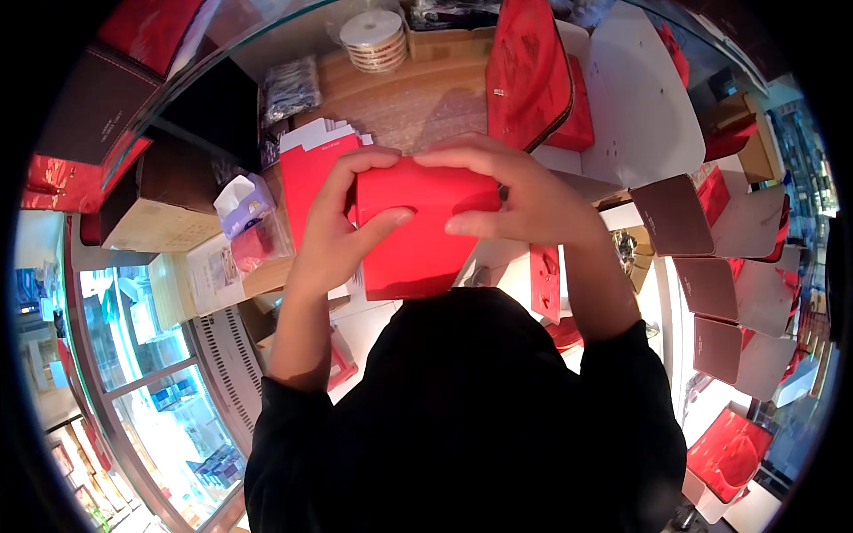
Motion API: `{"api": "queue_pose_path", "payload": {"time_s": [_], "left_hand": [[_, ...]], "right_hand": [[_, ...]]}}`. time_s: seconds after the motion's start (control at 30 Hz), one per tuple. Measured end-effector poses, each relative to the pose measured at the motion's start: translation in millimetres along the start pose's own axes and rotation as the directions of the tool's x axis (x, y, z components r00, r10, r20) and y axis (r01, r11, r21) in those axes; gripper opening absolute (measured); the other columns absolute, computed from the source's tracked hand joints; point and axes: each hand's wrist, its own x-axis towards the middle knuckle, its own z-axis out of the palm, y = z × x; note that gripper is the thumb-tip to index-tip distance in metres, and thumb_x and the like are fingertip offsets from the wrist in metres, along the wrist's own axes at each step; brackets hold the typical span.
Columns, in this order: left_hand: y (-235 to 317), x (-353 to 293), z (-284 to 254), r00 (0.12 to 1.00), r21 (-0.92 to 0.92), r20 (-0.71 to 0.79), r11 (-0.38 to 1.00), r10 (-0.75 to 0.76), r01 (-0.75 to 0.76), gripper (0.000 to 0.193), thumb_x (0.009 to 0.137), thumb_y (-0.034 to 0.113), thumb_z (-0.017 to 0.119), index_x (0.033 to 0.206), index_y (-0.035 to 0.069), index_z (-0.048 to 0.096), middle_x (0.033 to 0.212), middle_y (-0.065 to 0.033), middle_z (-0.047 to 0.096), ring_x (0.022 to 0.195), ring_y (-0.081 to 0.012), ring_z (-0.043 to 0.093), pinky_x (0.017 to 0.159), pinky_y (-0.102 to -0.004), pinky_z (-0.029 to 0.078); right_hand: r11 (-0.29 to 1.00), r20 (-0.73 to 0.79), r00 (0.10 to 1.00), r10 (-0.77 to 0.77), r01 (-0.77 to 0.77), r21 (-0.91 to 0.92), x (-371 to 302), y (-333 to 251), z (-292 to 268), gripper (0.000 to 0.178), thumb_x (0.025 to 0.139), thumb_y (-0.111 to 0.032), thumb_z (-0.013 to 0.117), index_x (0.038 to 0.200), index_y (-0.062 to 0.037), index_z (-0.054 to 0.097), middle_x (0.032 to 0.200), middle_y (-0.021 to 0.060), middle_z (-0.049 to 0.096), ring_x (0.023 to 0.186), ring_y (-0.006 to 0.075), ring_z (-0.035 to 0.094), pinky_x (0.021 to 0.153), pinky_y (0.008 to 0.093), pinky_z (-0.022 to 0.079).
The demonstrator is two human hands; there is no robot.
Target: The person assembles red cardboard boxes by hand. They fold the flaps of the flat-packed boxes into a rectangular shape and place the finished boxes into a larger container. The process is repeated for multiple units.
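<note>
Left hand (330,233) and right hand (544,202) hold a red cardboard box (413,259)

The red cardboard box is between the two hands. Both hands are holding it, with each thumb spread apart from its fingers. The left thumb (384,228) and the right thumb (475,224) press on the red top. The other fingers reach to the far edge of the box.

Just left of the left fingers is a pile of flat red card boxes (300,182). Farther left of them is a light purple holder (240,202). Past the fingertips is the wooden table top (431,84). Far ahead of the left fingers are a stack of white spools (371,34) and a bundle in clear plastic (291,87). Ahead of the right fingers, a red case (526,75) stands up. Beyond the right knuckles is a big white panel (644,98).
</note>
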Motion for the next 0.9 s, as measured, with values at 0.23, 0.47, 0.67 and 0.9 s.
{"api": "queue_pose_path", "payload": {"time_s": [0.23,0.47,0.67,0.9], "left_hand": [[3.5,13.6,0.2,0.992,0.098,-0.099,0.993,0.077,-0.068,0.053,0.085,0.018,0.065,0.128,-0.001,0.042,0.127,-0.0137,0.049,0.114,-0.0219,0.05,0.098,-0.0329,0.039],[-1.2,6.9,-5.6,0.996,0.306,-0.059,0.948,-0.073,0.088,0.05,0.095,0.033,0.049,0.132,0.0,0.041,0.122,-0.0169,0.054,0.114,-0.0256,0.052,0.098,-0.0347,0.038],[-0.6,4.4,-15.2,0.999,0.204,-0.013,0.978,-0.043,0.044,0.05,0.095,0.034,0.048,0.132,0.0,0.042,0.122,-0.0162,0.054,0.115,-0.0245,0.051,0.098,-0.0343,0.037],[-4.3,2.7,-19.3,0.999,0.189,-0.017,0.981,-0.045,0.048,0.052,0.095,0.034,0.048,0.132,-0.001,0.041,0.122,-0.0164,0.055,0.115,-0.0237,0.051,0.098,-0.0341,0.037]], "right_hand": [[0.997,0.067,0.997,0.03,-0.025,-0.08,25.9,-1.1,-5.8,0.053,0.086,-0.029,0.061,0.134,-0.0132,0.046,0.119,0.0168,0.052,0.109,0.0302,0.052,0.093,0.0353,0.042],[0.993,-0.001,0.995,0.098,-0.098,-0.062,23.2,17.1,0.5,0.049,0.091,-0.032,0.054,0.134,-0.0112,0.045,0.118,0.0191,0.052,0.105,0.0291,0.055,0.087,0.0352,0.045],[0.99,-0.001,0.996,0.093,-0.092,0.107,25.8,15.4,-8.3,0.047,0.094,-0.032,0.049,0.133,-0.0057,0.045,0.111,0.0189,0.059,0.096,0.025,0.061,0.079,0.0322,0.048],[0.991,-0.025,0.991,0.13,-0.129,0.025,28.6,3.4,-5.6,0.041,0.096,-0.017,0.045,0.135,-0.0026,0.042,0.116,0.0104,0.055,0.102,0.0159,0.054,0.087,0.0272,0.043]]}}
